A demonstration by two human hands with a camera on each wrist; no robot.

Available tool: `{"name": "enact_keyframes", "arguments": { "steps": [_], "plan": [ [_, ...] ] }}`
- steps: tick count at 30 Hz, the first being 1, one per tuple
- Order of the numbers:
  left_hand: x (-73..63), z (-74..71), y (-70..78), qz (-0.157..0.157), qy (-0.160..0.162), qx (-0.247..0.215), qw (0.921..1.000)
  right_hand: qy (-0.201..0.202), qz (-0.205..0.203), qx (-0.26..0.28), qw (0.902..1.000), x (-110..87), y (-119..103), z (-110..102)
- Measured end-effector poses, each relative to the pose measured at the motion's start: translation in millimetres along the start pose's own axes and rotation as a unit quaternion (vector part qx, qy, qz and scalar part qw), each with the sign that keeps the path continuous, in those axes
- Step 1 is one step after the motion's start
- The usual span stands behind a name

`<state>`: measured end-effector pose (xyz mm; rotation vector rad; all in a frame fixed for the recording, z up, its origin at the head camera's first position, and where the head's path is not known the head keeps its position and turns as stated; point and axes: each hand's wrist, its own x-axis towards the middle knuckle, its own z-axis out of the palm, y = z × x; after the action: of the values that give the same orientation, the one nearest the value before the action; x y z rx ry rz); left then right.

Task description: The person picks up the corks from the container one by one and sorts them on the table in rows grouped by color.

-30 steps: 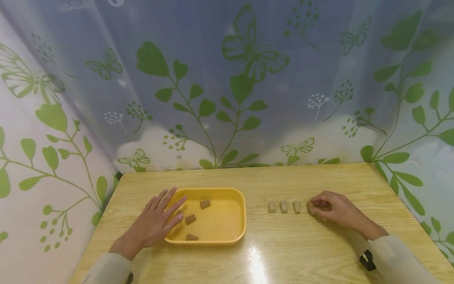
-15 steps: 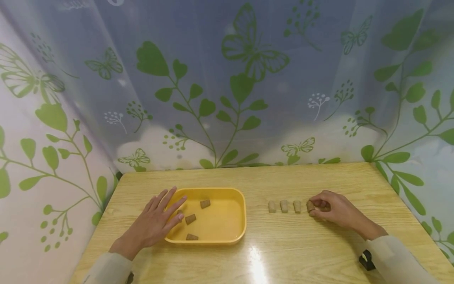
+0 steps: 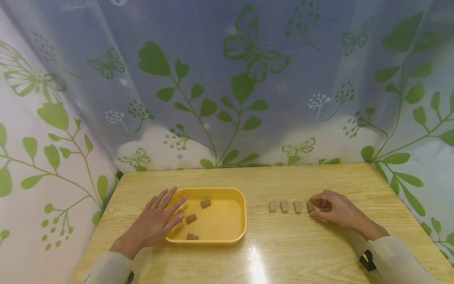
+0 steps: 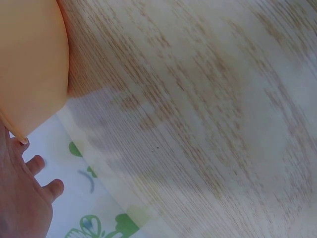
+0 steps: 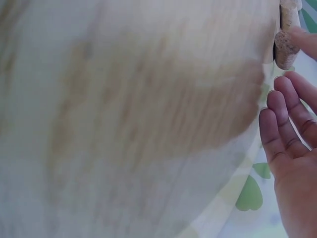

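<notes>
My right hand (image 3: pixel 338 210) pinches a tapered cork stopper (image 3: pixel 310 206) between thumb and fingertips, at the right end of a short row on the table. Three paler corks (image 3: pixel 284 206) stand in line to its left, spaced a little apart. In the right wrist view, a fingertip touches the speckled cork (image 5: pixel 285 47) while the other fingers (image 5: pixel 271 129) stay off it. My left hand (image 3: pixel 150 221) lies over the left rim of a yellow tray (image 3: pixel 221 223), its fingers spread. Several brown corks (image 3: pixel 190 218) lie loose in the tray, one partly hidden by the left hand.
The wooden table (image 3: pixel 269 252) has its far edge against a curtain (image 3: pixel 198 98) printed with green leaves and butterflies. Similar fabric hangs along both sides. A patch of glare shows on the table in front, between the tray and the right arm.
</notes>
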<state>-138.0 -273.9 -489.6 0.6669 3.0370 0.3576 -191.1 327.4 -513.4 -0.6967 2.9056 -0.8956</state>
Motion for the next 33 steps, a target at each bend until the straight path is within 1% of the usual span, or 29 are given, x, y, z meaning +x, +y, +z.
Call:
{"name": "enact_keyframes", "arguments": {
  "steps": [5, 8, 11, 15, 18, 20, 27, 33],
  "plan": [
    [0.3, -0.9, 0.8, 0.000, 0.000, -0.002, 1.0000, 0.017, -0.012, -0.020, 0.9996, 4.4, -5, -4],
    [0.2, -1.3, 0.8, 0.000, 0.000, -0.002, 1.0000, 0.022, -0.007, -0.028, 0.9993, 9.2, -11, -7],
    [-0.3, -1.0, 0.3, 0.000, 0.001, -0.002, 1.0000, 0.021, -0.003, -0.023, 0.9995, 15.7, -19, -9],
    [-0.5, -0.4, 0.0, 0.001, 0.003, -0.001, 1.0000, 0.024, -0.025, -0.017, 0.9993, 25.2, -28, -7],
    [-0.3, -0.6, 0.5, 0.000, 0.002, -0.003, 1.0000, 0.027, -0.043, -0.016, 0.9986, 32.4, -35, -4],
    [-0.5, -0.2, 0.2, -0.001, 0.002, -0.002, 1.0000, 0.026, -0.047, -0.011, 0.9985, 37.9, -41, 0],
    [-0.7, -0.1, 0.0, -0.003, 0.001, -0.005, 1.0000, 0.009, -0.052, 0.037, 0.9979, 56.4, -68, 12],
    [-0.2, -1.1, 0.4, -0.004, -0.001, -0.011, 0.9999, 0.004, -0.081, 0.056, 0.9951, 76.1, -89, 26]
  ]
}}
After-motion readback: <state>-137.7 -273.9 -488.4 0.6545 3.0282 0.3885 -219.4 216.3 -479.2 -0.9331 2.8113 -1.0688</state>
